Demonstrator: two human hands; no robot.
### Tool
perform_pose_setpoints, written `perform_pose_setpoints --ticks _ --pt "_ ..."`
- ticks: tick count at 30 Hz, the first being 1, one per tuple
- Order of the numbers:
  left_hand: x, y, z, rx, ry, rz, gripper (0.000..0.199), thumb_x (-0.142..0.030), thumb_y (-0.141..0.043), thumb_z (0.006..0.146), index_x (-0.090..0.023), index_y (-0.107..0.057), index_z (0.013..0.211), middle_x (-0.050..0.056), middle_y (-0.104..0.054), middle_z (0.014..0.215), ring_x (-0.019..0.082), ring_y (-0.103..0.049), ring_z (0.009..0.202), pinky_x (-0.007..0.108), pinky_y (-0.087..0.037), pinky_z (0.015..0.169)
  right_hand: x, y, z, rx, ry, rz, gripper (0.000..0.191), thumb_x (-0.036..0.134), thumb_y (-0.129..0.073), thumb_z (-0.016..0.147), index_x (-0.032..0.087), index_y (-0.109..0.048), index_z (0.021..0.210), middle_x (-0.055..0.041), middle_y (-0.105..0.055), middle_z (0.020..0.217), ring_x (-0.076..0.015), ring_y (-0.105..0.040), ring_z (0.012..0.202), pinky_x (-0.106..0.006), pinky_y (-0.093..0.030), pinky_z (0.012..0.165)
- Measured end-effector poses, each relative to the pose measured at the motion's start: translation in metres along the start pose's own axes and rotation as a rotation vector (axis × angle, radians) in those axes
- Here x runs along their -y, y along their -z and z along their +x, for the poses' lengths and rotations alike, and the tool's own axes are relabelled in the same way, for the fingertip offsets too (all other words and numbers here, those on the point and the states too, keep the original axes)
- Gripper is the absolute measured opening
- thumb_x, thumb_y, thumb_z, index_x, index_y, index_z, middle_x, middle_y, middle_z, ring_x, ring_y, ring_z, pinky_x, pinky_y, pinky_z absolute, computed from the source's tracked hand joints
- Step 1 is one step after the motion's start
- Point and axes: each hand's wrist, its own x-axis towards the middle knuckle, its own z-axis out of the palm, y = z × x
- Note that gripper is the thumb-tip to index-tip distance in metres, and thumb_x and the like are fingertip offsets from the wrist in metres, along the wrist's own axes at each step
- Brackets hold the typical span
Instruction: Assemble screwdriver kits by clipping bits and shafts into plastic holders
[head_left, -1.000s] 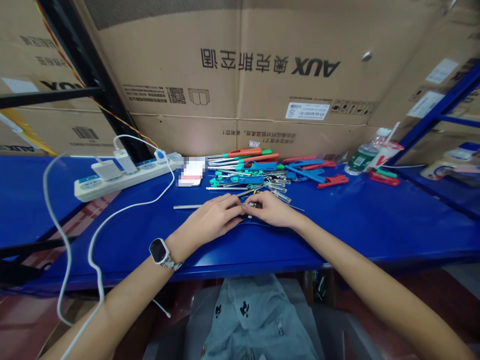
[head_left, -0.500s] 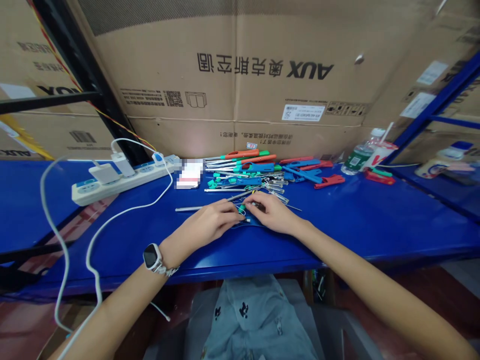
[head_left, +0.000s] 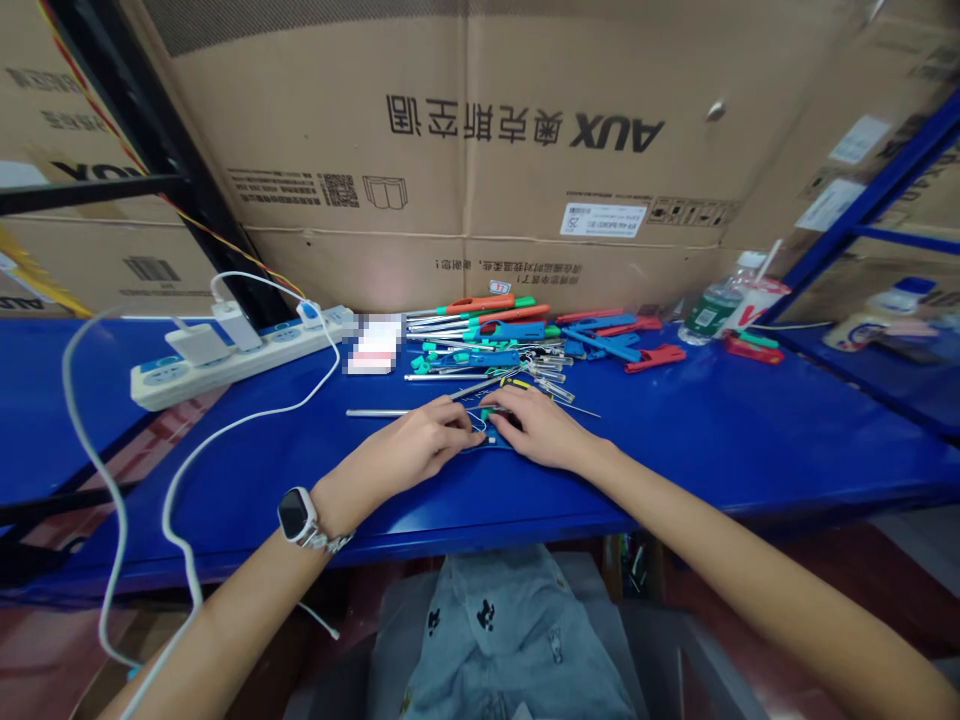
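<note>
My left hand (head_left: 427,440) and my right hand (head_left: 541,428) meet over a blue plastic lighter shell (head_left: 501,440) lying on the blue table (head_left: 675,430). The fingertips of my left hand are closed at the shell's left end, by a thin white wire (head_left: 478,422). Bent over the shell, my right hand has its fingers pinched at a small green piece (head_left: 486,413). Fingers hide most of the shell. Beyond them lies a metal tube (head_left: 376,413), partly behind my left hand. Yellow-handled pliers (head_left: 516,382) rest just past my right fingers.
Long-nosed lighters (head_left: 480,304) and loose parts are heaped at the back, with red and blue handles (head_left: 654,358) to their right. A power strip (head_left: 247,367) with white cables stands left. A bottle (head_left: 707,314) and a cup (head_left: 756,303) stand right, before large cardboard boxes (head_left: 517,180).
My right fingers have shifted slightly left and curl lower over the green piece. My left fingertips stay close by the shell. The whole view has moved a little.
</note>
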Motion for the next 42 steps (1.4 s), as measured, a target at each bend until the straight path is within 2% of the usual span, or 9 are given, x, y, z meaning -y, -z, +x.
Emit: perform_pose_setpoints --ticks 2,7,9,14,18,24,31,35,42 --pt "-0.001 0.001 0.000 0.005 -0.003 0.011 0.031 -0.015 -0.047 0.105 -0.018 -0.077 0.112 0.010 -0.068 0.102 0.020 -0.063 0.091 0.037 -0.056 0.084 0.001 0.001 0.000 -0.012 -0.019 0.027 0.022 0.019 -0.053 0.099 0.018 -0.059 0.120 -0.0105 -0.072 0.114 -0.0242 -0.068 0.100 -0.043 -0.048 0.092" --pt "-0.004 0.002 0.002 0.026 0.005 0.022 0.035 -0.011 -0.044 0.104 -0.018 -0.077 0.112 0.009 -0.067 0.099 0.020 -0.062 0.089 0.037 -0.057 0.084 0.004 0.013 -0.003 -0.028 -0.079 0.156 0.020 0.019 -0.054 0.095 0.018 -0.054 0.115 -0.0056 -0.069 0.095 -0.0178 -0.061 0.072 -0.032 -0.047 0.066" --pt "-0.004 0.002 0.002 0.021 0.004 0.032 0.035 -0.011 -0.043 0.104 -0.019 -0.077 0.114 0.009 -0.067 0.099 0.020 -0.062 0.089 0.036 -0.057 0.083 0.006 0.017 -0.006 -0.039 -0.062 0.189 0.014 0.022 -0.054 0.097 0.019 -0.058 0.110 -0.0053 -0.070 0.096 -0.0177 -0.062 0.074 -0.032 -0.049 0.068" --pt "-0.001 0.001 0.000 0.010 -0.020 0.056 0.036 -0.011 -0.043 0.104 -0.019 -0.077 0.113 0.009 -0.067 0.100 0.019 -0.062 0.087 0.036 -0.057 0.084 0.007 0.016 -0.019 -0.094 0.025 0.167 0.014 0.021 -0.063 0.095 0.021 -0.068 0.109 -0.0062 -0.073 0.107 -0.0211 -0.066 0.101 -0.039 -0.053 0.090" --pt "-0.001 0.000 -0.001 0.001 -0.029 0.085 0.037 -0.011 -0.043 0.104 -0.018 -0.075 0.119 0.009 -0.066 0.099 0.020 -0.062 0.088 0.034 -0.057 0.079 0.006 0.009 -0.025 -0.111 0.097 0.128 0.017 0.017 -0.062 0.097 0.022 -0.071 0.110 -0.0066 -0.072 0.109 -0.0214 -0.065 0.107 -0.042 -0.053 0.097" --pt "-0.005 0.002 0.000 0.029 -0.019 0.090 0.037 -0.011 -0.042 0.103 -0.017 -0.078 0.109 0.009 -0.063 0.096 0.020 -0.061 0.085 0.035 -0.057 0.077 0.006 0.008 -0.028 -0.149 0.081 0.070 0.018 0.020 -0.063 0.097 0.021 -0.072 0.113 -0.0080 -0.071 0.108 -0.0227 -0.065 0.106 -0.043 -0.054 0.095" --pt "-0.015 0.002 0.001 0.012 -0.009 0.085 0.033 -0.015 -0.051 0.095 -0.016 -0.077 0.115 0.010 -0.064 0.099 0.023 -0.062 0.089 0.044 -0.056 0.090 0.008 0.010 -0.025 -0.179 0.020 0.050 0.005 0.021 -0.070 0.093 0.022 -0.069 0.097 -0.0052 -0.071 0.099 -0.0232 -0.065 0.099 -0.043 -0.053 0.091" --pt "-0.016 -0.002 0.002 0.010 -0.024 0.137 0.031 -0.031 -0.057 0.101 -0.015 -0.077 0.117 0.011 -0.065 0.098 0.024 -0.062 0.088 0.043 -0.057 0.084 0.007 0.009 -0.026 -0.213 0.080 0.015 0.003 0.018 -0.066 0.094 0.021 -0.067 0.095 -0.0055 -0.071 0.098 -0.0221 -0.065 0.097 -0.041 -0.052 0.089" --pt "-0.009 -0.008 0.001 -0.015 -0.039 0.153 0.027 -0.023 -0.054 0.103 -0.019 -0.077 0.117 0.009 -0.065 0.097 0.021 -0.062 0.086 0.039 -0.055 0.081 0.007 0.006 -0.035 -0.206 0.184 -0.135 0.017 0.017 -0.059 0.099 0.018 -0.074 0.094 -0.0094 -0.072 0.102 -0.0222 -0.065 0.094 -0.041 -0.053 0.084"
